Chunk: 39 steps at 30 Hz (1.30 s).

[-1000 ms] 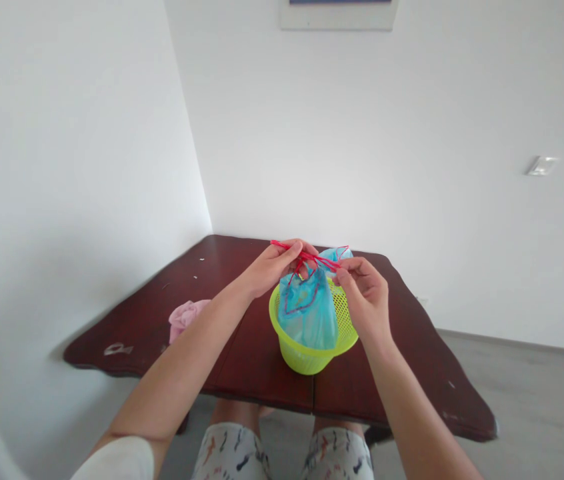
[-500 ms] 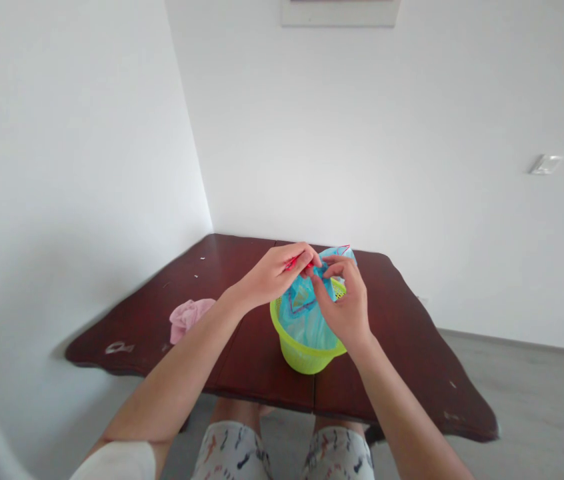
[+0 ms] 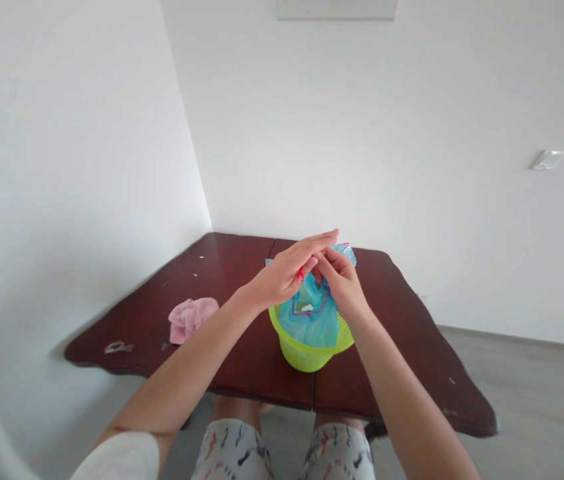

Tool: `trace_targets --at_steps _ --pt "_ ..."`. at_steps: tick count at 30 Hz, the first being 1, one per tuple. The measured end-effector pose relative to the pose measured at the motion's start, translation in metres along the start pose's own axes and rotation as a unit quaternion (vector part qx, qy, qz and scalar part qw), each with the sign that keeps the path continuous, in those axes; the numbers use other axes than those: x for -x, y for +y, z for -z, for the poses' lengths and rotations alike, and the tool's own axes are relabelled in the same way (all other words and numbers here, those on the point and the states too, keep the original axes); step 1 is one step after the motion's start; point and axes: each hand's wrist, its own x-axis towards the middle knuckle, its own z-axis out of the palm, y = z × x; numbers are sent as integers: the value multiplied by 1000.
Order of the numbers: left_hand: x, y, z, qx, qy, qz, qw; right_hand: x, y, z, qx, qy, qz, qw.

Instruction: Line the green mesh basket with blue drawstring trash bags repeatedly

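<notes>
A translucent blue plastic bag with a dark reddish drawstring line lines a yellow-green plastic basket. Above the bag my left hand has its fingers stretched out to the right, while its thumb side holds a bright red drawstring. Against those fingers, my right hand has thumb and fingertips pinched together at the bag's gathered top. The two hands touch, and what lies between the fingertips is partly hidden. Part of the bag's red-edged rim shows behind my right hand.
A crumpled pink cloth lies on the dark red-brown wooden table, left of the basket. White walls border the table's back and left. My legs are under its front edge.
My left fingers have straightened and reach farther over the bag. My right hand has moved slightly left and closed its fingertips against the left hand. Less red string shows.
</notes>
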Motion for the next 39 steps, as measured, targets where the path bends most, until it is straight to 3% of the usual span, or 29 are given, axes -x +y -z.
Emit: trace_targets --at_steps 5,11,15,18,20,25,31,35,39 --pt "2 -3 -11 63 5 6 998 -1 -1 2 3 73 62 995" --pt "2 -5 -14 67 2 -6 998 6 -10 2 58 65 86 993" --pt "7 -2 -15 107 75 83 988 9 -14 9 46 103 94 989" --pt "15 -4 -11 175 166 131 962 10 -9 25 5 128 64 990" --pt "23 -7 -6 193 195 144 951 12 -1 40 -8 156 45 987" --pt "57 -8 -1 198 123 219 947 26 34 70 -16 205 1 979" --pt "102 0 -12 142 48 335 930 51 67 77 -28 242 -63 968" --pt "109 1 -24 -26 -60 385 921 66 64 76 -1 174 -110 979" --pt "98 -7 -43 -200 -109 344 911 76 46 68 -22 112 -122 986"
